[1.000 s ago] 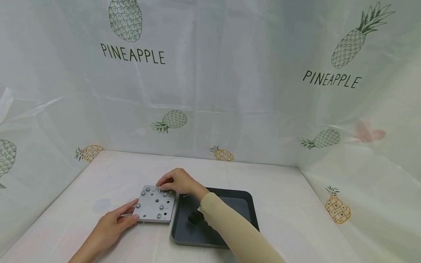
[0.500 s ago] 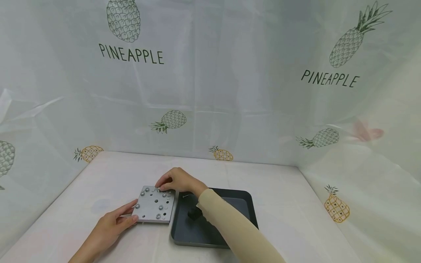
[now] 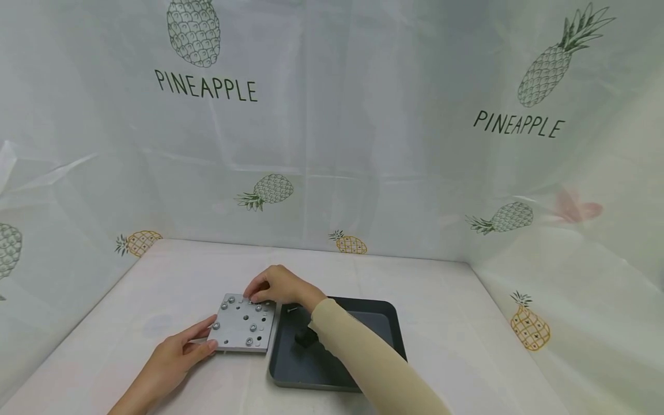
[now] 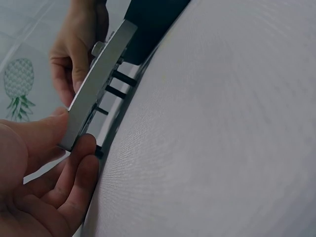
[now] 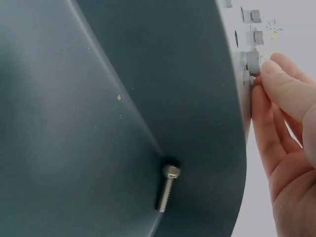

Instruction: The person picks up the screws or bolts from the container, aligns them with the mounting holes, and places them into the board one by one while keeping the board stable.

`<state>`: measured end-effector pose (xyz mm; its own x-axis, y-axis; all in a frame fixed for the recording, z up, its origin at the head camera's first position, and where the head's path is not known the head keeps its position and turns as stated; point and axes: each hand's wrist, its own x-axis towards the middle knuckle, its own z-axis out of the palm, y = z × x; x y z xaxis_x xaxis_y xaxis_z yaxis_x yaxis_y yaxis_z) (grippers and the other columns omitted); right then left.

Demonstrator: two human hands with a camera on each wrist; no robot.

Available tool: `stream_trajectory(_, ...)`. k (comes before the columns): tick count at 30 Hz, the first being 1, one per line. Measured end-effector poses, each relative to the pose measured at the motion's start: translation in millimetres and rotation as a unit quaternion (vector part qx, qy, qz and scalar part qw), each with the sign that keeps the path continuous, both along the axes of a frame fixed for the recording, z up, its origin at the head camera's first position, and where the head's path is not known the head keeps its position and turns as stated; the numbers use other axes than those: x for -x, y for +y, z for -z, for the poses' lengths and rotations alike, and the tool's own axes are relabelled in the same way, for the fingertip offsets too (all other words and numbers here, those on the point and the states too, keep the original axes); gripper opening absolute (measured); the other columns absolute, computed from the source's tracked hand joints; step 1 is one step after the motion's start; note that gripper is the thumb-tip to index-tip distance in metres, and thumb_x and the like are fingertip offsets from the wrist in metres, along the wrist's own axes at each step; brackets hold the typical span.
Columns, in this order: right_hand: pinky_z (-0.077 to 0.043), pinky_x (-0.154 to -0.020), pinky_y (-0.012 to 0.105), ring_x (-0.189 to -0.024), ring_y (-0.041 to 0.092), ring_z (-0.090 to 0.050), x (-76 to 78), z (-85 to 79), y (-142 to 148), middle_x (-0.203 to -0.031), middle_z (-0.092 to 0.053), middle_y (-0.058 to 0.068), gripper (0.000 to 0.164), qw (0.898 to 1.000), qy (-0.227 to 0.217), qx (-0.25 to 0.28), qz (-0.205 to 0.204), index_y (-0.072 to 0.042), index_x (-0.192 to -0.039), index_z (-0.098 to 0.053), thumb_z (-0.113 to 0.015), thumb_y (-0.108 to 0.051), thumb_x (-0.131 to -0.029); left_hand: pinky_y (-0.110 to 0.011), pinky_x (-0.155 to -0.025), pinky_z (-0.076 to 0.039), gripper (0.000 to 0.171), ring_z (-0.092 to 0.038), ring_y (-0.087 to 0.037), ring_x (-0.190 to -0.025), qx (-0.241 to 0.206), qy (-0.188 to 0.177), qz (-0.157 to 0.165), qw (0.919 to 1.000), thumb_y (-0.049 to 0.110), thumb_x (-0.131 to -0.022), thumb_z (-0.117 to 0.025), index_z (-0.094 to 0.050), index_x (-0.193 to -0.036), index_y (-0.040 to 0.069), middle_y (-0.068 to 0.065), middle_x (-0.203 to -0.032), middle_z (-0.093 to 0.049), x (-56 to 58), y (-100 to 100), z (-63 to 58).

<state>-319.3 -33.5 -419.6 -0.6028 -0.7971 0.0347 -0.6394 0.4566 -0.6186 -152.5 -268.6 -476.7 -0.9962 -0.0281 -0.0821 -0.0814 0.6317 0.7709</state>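
Observation:
A silver metal plate (image 3: 236,328) with several socket-head bolts and open holes lies left of the dark tray. My left hand (image 3: 173,357) grips its left edge, thumb above and fingers below, as the left wrist view shows. Several bolt shanks (image 4: 124,78) stick out under the plate (image 4: 98,84), which is raised off the table at that edge. At the plate's far edge, my right hand (image 3: 280,286) pinches a small bolt between thumb and fingertips. In the right wrist view the right hand (image 5: 291,113) partly hides that bolt beside another bolt head (image 5: 253,61).
The dark shallow tray (image 3: 290,377) stands right of the plate, partly under my right forearm. A loose bolt (image 5: 170,187) lies in its corner, and a black object (image 3: 306,338) lies near its middle. A pineapple-print sheet (image 3: 332,144) hangs behind the white table (image 3: 467,346).
The bolt at my right fingertips appears slightly lower against the plate. Both hands otherwise keep their places, and the head view has shifted a little.

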Motion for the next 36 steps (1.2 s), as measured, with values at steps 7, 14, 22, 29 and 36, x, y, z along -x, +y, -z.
stream_trajectory(7,-0.053,-0.084,0.013,-0.091,-0.006,-0.065,-4.4,-15.7,15.3,-0.107,-0.078,-0.011,0.019,0.999,0.037,-0.006,-0.015,-0.014,-0.119,-0.081,-0.077,-0.016,-0.1,-0.047,-0.099,-0.056,0.077,-0.073,-0.018,-0.109,0.002,0.003,-0.005,1.0,0.05,-0.099,-0.073,-0.048,-0.16,0.011,-0.022,-0.147,-0.063,0.2,2.5,0.7)
stream_trajectory(14,-0.054,-0.085,0.014,-0.092,-0.004,-0.068,-9.8,-28.3,45.0,-0.109,-0.078,-0.008,0.018,0.998,0.055,0.005,-0.01,-0.011,-0.117,-0.081,-0.077,-0.015,-0.1,-0.059,-0.105,-0.05,0.078,-0.071,-0.014,-0.104,0.003,0.003,-0.007,1.0,0.051,-0.099,-0.073,-0.047,-0.161,0.01,-0.024,-0.15,-0.059,-0.3,4.4,0.1)
stream_trajectory(22,-0.055,-0.082,0.018,-0.09,0.002,-0.071,-24.8,-27.5,76.3,-0.105,-0.079,-0.004,0.014,0.997,0.069,-0.013,0.011,-0.009,-0.113,-0.082,-0.077,-0.011,-0.099,-0.058,-0.104,-0.048,0.082,-0.068,-0.012,-0.1,-0.006,-0.007,-0.012,0.9999,0.052,-0.098,-0.074,-0.045,-0.163,0.012,-0.025,-0.151,-0.057,0.0,4.7,2.2)
stream_trajectory(29,-0.055,-0.079,0.018,-0.085,0.002,-0.069,-31.0,-11.1,87.7,-0.102,-0.081,0.0,0.013,0.992,0.109,-0.05,0.027,-0.008,-0.11,-0.082,-0.078,-0.008,-0.098,-0.063,-0.105,-0.047,0.083,-0.069,-0.013,-0.101,0.001,-0.006,-0.011,0.9999,0.052,-0.098,-0.074,-0.044,-0.163,0.01,-0.025,-0.151,-0.057,0.3,4.8,3.0)
stream_trajectory(36,-0.054,-0.078,0.018,-0.084,0.001,-0.068,-34.7,0.2,86.8,-0.104,-0.081,0.001,0.016,0.989,0.122,-0.074,0.042,-0.007,-0.113,-0.082,-0.079,-0.009,-0.097,-0.062,-0.106,-0.046,0.083,-0.07,-0.012,-0.102,0.0,-0.005,-0.008,1.0,0.053,-0.097,-0.074,-0.044,-0.163,0.012,-0.024,-0.151,-0.057,-0.2,3.5,5.4)
